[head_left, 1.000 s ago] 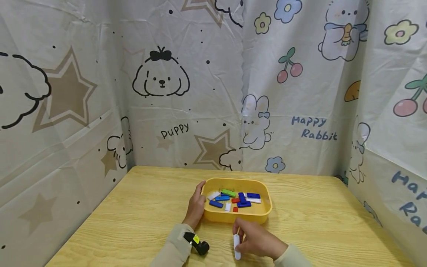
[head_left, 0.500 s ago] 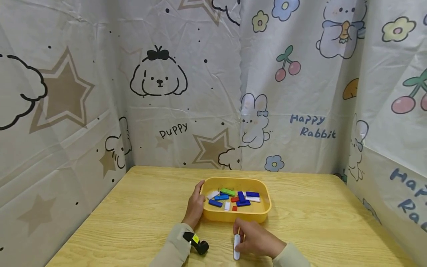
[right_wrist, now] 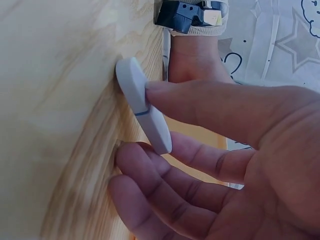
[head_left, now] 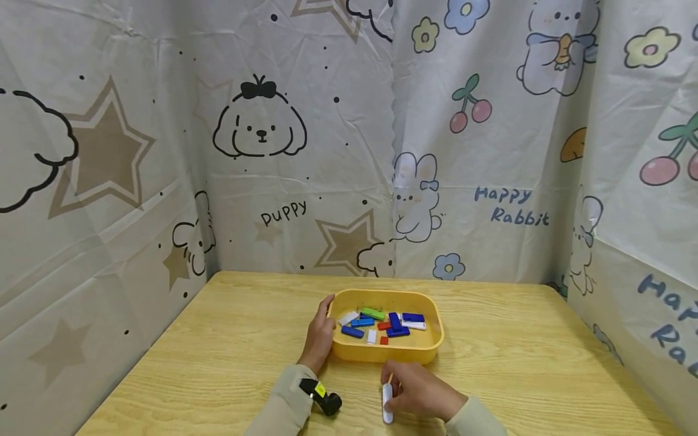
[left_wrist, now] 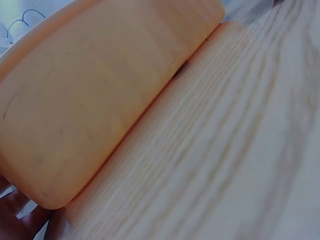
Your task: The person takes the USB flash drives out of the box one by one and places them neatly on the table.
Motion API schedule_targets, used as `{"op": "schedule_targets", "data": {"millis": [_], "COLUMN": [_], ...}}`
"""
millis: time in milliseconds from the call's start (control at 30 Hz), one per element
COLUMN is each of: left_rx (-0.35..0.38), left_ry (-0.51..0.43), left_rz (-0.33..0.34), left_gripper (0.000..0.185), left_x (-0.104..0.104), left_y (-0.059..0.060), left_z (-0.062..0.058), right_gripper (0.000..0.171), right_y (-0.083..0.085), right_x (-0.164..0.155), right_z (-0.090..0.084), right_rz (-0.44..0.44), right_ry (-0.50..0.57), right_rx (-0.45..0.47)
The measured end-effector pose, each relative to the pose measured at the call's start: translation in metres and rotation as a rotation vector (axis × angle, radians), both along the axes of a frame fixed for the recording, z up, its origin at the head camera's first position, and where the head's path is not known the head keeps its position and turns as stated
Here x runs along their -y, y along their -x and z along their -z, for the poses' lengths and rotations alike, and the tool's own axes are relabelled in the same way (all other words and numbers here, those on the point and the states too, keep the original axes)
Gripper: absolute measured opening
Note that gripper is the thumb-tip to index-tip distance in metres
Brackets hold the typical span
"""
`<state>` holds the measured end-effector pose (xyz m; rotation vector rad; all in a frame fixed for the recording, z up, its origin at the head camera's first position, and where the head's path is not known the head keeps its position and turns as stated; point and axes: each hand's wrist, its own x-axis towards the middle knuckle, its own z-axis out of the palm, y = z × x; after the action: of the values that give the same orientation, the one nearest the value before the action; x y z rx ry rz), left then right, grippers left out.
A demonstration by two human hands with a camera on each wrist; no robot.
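Note:
A yellow tray (head_left: 431, 348) stands mid-table with several small blue, white, red and green pieces in it. My left hand (head_left: 322, 332) grips the tray's left end, thumb up at the rim. The left wrist view is filled by the tray's outer wall (left_wrist: 100, 100) and the wooden table (left_wrist: 230, 165). Just in front of the tray, my right hand (head_left: 408, 387) holds a white oblong piece (head_left: 387, 403) down on the table. In the right wrist view my thumb lies on the white piece (right_wrist: 141, 111), and my fingers (right_wrist: 165, 195) curl under it.
A black wrist camera (head_left: 323, 396) sits on my left sleeve and also shows in the right wrist view as the black wrist camera (right_wrist: 187, 14). Printed cartoon curtains (head_left: 349, 151) close off the table at the back and both sides. Bare wood lies left and right of the tray.

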<state>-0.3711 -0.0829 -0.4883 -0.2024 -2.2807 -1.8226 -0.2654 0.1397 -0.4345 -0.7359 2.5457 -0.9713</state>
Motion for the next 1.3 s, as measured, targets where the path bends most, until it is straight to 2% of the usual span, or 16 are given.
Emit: {"op": "schedule_targets", "data": {"millis": [600,1033,1300], "left_rx": [-0.006,-0.005,-0.002], "left_ry": [0.006,0.008,0.005], "left_rz": [-0.001,0.001,-0.008], "left_gripper": [0.059,0.059,0.06], "left_x": [0.0013,-0.0001,-0.0002], "left_y": [-0.0016,-0.0003,-0.0001], "left_z": [-0.0011,-0.0013,-0.0008], "right_gripper": [0.027,0.025,0.025], "right_y": [-0.0019,-0.0008,0.0046], "right_x": [0.0001,-0.0007,-0.0019], "right_z": [0.0011,0.003,0.0031], "right_rz": [0.002,-0.001,-0.035], "right_ry": [0.012,-0.02,-0.049], "right_rx": [-0.024,-0.073,-0.007]}}
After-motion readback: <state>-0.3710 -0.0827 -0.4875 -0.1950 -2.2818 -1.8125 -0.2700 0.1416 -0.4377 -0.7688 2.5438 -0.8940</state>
